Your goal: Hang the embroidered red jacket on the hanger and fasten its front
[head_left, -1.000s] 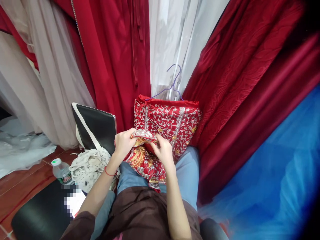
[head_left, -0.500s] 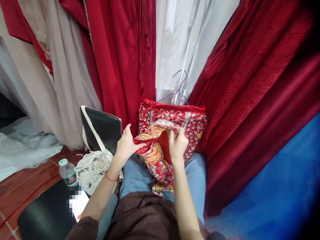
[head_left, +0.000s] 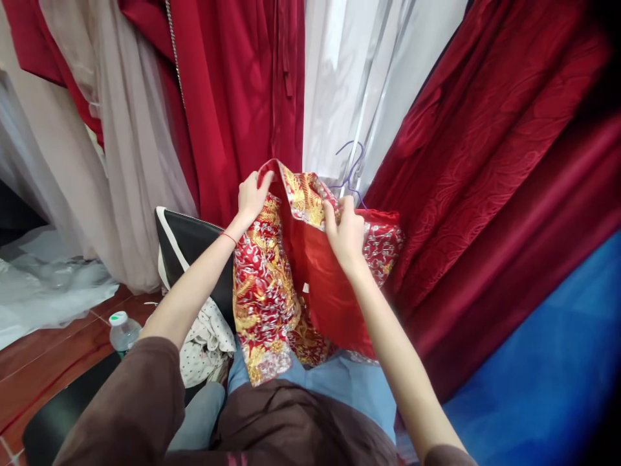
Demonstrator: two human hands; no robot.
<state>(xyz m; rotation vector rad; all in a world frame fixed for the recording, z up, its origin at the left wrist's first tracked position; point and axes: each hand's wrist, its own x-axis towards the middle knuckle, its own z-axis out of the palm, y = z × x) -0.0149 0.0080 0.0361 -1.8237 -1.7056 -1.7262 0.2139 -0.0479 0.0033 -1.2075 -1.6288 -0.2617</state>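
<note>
A red jacket with gold and silver embroidery (head_left: 264, 285) hangs spread between my hands above my lap, its plain red lining partly turned toward me. My left hand (head_left: 253, 196) grips the garment's upper edge on the left, thumb over the cloth. On the right, my right hand (head_left: 345, 230) pinches the same edge between thumb and fingers. Behind the jacket, a second red piece with silver embroidery (head_left: 388, 243) shows on the right, mostly covered. A purple wire hanger (head_left: 350, 175) sticks up behind it, its lower part hidden.
Red gowns (head_left: 242, 84) hang ahead, with a patterned dark red gown (head_left: 485, 162) at right. A black bag with a white strap (head_left: 208, 246), spotted cloth (head_left: 208, 343), a plastic bottle (head_left: 122, 333) and a black seat (head_left: 63, 414) are at left. Blue tulle (head_left: 543, 375) spreads lower right.
Both hands have moved up, the left one farther. The jacket, bunched on my lap before, is now lifted and opened out, covering much of the silver-embroidered piece. My left hand has closed on its edge.
</note>
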